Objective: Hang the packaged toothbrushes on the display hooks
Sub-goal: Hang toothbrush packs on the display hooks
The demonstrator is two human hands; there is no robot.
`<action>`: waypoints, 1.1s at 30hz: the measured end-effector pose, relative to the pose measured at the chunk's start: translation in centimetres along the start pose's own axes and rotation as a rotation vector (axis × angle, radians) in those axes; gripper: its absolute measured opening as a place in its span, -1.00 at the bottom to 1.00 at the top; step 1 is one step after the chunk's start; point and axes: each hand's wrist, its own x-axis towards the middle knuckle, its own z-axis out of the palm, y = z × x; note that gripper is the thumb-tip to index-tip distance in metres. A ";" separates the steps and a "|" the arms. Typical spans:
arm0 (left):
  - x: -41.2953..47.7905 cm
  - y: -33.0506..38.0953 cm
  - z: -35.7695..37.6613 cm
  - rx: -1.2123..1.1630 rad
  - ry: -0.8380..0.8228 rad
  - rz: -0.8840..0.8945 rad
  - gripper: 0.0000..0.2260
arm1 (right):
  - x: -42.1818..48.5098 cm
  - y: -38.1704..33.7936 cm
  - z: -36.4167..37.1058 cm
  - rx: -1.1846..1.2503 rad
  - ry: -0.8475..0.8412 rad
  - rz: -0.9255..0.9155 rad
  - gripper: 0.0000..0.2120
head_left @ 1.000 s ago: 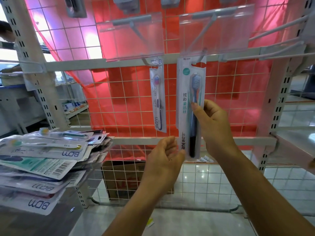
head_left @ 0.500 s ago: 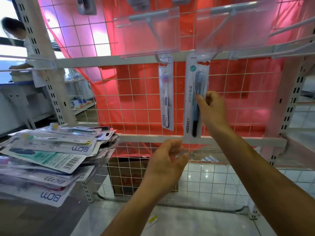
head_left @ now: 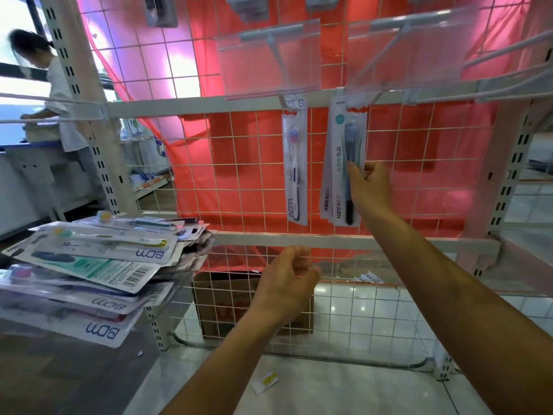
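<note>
**Inspector:** What stood before the person?

**Assessor:** A wire rack (head_left: 239, 175) backed with red sheeting. Under its upper crossbar (head_left: 209, 106), right of middle, hung two items. A pile of packaged toothbrushes (head_left: 98, 265) lay on a grey shelf (head_left: 74, 372) to the left and overhung that shelf's right edge. I judged it to be stock waiting within the left arm's reach.

**Inspector:** And the item in hand?

**Assessor:** The Hane pack (head_left: 341, 163) hung against the rack below the upper crossbar, with at least one like pack behind it. Just beside it on the left was a single BDM pack (head_left: 294, 169). The Hane pack's long axis ran near vertical, bristle head up and handle down. Its printed face was turned outward, which is how a shopper would need to read it.

**Inspector:** The hands?

**Assessor:** The right hand (head_left: 369, 187) pinched the Hane pack at mid-height on its right edge, thumb across the front and fingers behind. I took this as steadying the pack so it would settle square. The left hand (head_left: 287, 283) held nothing. Its fingers were loosely curled, low in front of the lower crossbar (head_left: 389, 242).

**Inspector:** The hook?

**Assessor:** The hook (head_left: 378, 59) sloped down to the pack's slotted top under a clear flap (head_left: 419, 49). Whether the slot was fully seated could not be determined.
</note>
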 end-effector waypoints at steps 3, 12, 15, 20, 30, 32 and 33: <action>-0.1 -0.2 -0.3 0.091 -0.018 0.020 -0.74 | -1.4 1.7 -0.3 -0.039 -0.028 0.072 -0.69; -0.7 -1.9 -0.2 0.390 -0.036 0.018 -0.72 | -6.7 10.0 -1.1 -0.337 -0.054 0.143 -0.37; -0.7 -2.7 0.2 0.468 -0.059 -0.031 -0.68 | -9.3 10.3 -1.0 -0.394 -0.126 0.117 -0.80; -0.6 -2.1 -0.2 0.546 -0.081 -0.093 -0.75 | -12.8 9.7 0.7 -0.466 -0.299 0.300 -0.56; 0.0 3.7 -4.2 0.727 -0.238 -0.284 -0.75 | -15.2 -1.0 1.7 -0.587 -0.503 0.374 -0.68; 0.1 4.8 -4.9 0.751 -0.266 -0.284 -0.73 | -14.9 -2.6 1.7 -0.636 -0.514 0.400 -0.71; 0.0 5.4 -5.3 0.762 -0.278 -0.282 -0.72 | -14.7 -3.3 1.8 -0.657 -0.518 0.418 -0.72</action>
